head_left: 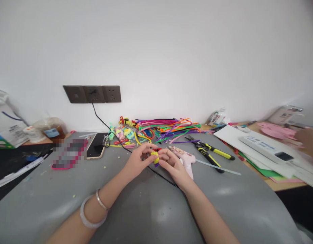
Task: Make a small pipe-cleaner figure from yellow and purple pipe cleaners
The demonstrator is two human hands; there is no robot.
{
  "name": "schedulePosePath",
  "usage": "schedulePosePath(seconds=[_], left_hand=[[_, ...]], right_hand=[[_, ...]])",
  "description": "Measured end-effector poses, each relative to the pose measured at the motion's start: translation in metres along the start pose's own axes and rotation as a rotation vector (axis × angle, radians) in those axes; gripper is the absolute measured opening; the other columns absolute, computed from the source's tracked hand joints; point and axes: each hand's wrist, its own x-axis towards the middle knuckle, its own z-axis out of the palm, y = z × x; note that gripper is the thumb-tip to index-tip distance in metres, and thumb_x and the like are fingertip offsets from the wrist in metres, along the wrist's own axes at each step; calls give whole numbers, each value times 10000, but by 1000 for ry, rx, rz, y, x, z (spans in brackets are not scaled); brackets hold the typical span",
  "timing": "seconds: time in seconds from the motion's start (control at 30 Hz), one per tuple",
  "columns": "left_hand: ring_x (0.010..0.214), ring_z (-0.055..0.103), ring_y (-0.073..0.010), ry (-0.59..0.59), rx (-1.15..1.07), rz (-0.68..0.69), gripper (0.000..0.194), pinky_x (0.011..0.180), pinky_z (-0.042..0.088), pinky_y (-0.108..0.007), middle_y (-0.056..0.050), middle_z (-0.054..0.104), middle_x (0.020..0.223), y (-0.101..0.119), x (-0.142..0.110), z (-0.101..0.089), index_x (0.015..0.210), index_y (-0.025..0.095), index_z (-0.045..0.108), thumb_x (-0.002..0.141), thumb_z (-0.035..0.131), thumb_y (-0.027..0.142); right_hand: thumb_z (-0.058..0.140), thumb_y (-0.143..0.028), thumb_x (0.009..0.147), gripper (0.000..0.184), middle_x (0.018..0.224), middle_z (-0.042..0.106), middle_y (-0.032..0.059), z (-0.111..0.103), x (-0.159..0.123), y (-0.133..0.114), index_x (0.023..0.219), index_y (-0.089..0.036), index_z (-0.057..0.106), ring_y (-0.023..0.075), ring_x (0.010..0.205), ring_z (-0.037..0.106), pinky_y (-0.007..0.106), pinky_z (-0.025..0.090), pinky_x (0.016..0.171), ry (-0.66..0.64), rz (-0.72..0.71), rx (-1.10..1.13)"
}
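Between my two hands is a small fuzzy pipe-cleaner figure (154,158), yellow with red at its top and purple below. My left hand (138,161) pinches it from the left with thumb and fingertips. From the other side my right hand (173,166) has its fingers closed on it as well. Part of the figure is hidden by the fingers. Just beyond my right hand lies a pale pink glue gun (188,160) with a clear glue stick (217,166) in its back end. Its black cord (161,176) runs under my hands.
Bundled colourful pipe cleaners (169,127) and finished small figures (124,132) lie along the wall. Yellow-black pliers (209,152) rest at right. A phone (97,145) and a pink-edged, blurred device (70,154) lie left. Papers (258,152) and another person's hand (307,140) are far right.
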Motion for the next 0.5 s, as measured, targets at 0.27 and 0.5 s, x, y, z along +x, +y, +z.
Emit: schedulePosePath(seconds=[0.27, 0.5], left_hand=[[979, 620, -217, -19, 309, 176, 471, 710, 499, -276, -88, 646, 1162, -1, -3, 1, 1226, 228, 565, 811, 733, 373], [1227, 510, -284, -4, 541, 294, 599, 884, 507, -369, -114, 541, 1322, -2, -6, 4, 1308, 262, 472, 787, 768, 292]], right_hand=[[752, -458, 779, 386, 888, 715, 23, -2, 2, 3, 1024, -244, 543, 198, 851, 666, 322, 489, 794, 71, 14, 105], [780, -489, 743, 375, 828, 696, 9, -1, 2, 0, 886, -239, 540, 196, 795, 641, 281, 445, 677, 107, 47, 185]])
